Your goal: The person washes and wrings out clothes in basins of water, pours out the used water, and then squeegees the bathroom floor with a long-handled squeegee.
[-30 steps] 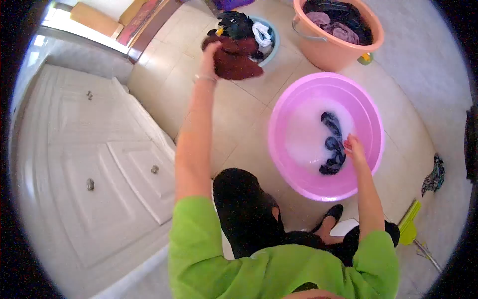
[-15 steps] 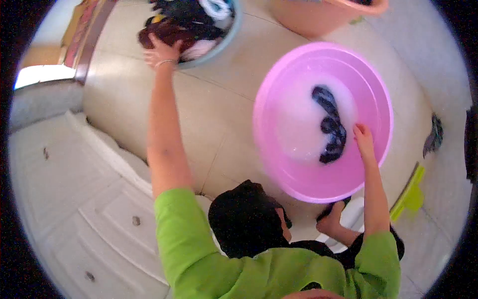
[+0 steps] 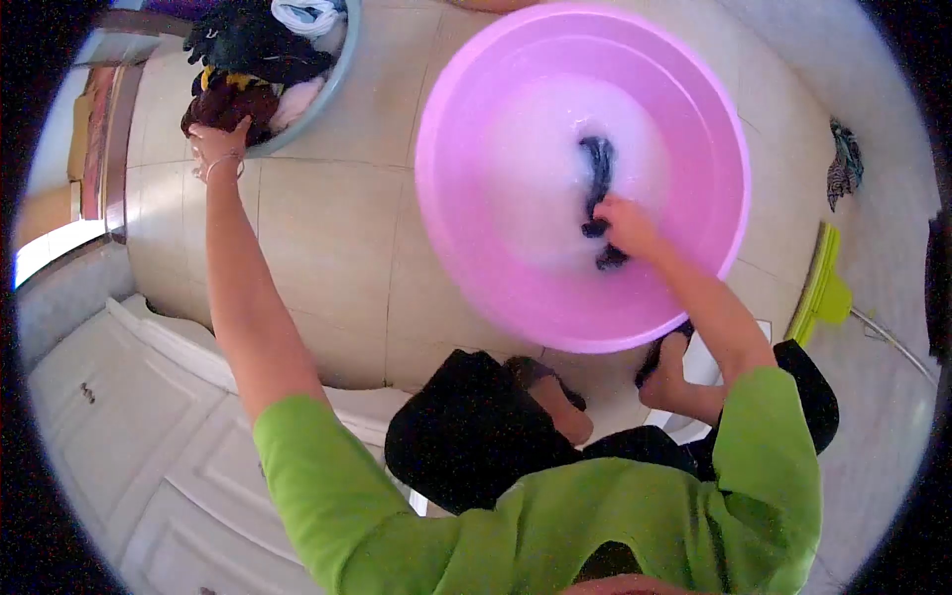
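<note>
My left hand [image 3: 216, 149] rests on a dark red cloth [image 3: 234, 109] at the near edge of a light blue basin [image 3: 337, 84], its fingers spread. Black, white and pale pink clothes [image 3: 260, 45] are heaped in that basin. In the large pink basin [image 3: 451, 228], which holds cloudy, sudsy water, lies a dark patterned cloth [image 3: 598, 169]. My right hand [image 3: 627, 226] is over the lower part of this cloth, with fingers closed on it.
White panelled furniture [image 3: 99, 416] stands at the left. A green squeegee [image 3: 825, 288] and a dark patterned cloth [image 3: 844, 164] lie on the right side. Part of an orange bucket [image 3: 494, 4] shows at the top edge. My knees and feet are below the pink basin.
The view has shifted. My left hand has come onto the dark red cloth, which now sits closer against the blue basin's heap. My right hand has moved left onto the dark cloth in the water.
</note>
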The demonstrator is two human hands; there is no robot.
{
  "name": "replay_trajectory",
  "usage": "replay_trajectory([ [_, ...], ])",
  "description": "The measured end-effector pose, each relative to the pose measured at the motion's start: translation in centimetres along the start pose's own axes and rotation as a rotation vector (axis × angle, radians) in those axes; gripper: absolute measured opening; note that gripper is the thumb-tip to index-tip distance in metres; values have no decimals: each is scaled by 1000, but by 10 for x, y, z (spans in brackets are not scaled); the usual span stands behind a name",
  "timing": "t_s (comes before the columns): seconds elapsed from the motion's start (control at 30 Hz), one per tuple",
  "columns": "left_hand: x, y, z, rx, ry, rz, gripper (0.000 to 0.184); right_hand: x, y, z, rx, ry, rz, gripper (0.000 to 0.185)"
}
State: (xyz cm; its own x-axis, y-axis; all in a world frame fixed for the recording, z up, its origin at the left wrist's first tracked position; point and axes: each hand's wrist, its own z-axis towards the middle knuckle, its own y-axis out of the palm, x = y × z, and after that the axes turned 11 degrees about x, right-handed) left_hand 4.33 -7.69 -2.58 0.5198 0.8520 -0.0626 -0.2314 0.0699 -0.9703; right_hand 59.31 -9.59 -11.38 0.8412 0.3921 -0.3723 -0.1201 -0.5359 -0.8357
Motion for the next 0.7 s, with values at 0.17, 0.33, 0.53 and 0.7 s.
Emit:
replay_trajectory([
  [0.17,-2,-31,-67,271,301,-496,43,15,-67,19,222,5,159,27],
  [0.33,47,-24,-194,-853,120,-1086,51,16,-39,46,540,136,-193,46],
  [0.53,77,-46,-238,-731,-201,-1310,48,48,-18,77,416,-27,-111,36],
  [0.7,89,-90,-250,-732,-282,-1246,46,47,-42,93,1253,520,731,33],
])
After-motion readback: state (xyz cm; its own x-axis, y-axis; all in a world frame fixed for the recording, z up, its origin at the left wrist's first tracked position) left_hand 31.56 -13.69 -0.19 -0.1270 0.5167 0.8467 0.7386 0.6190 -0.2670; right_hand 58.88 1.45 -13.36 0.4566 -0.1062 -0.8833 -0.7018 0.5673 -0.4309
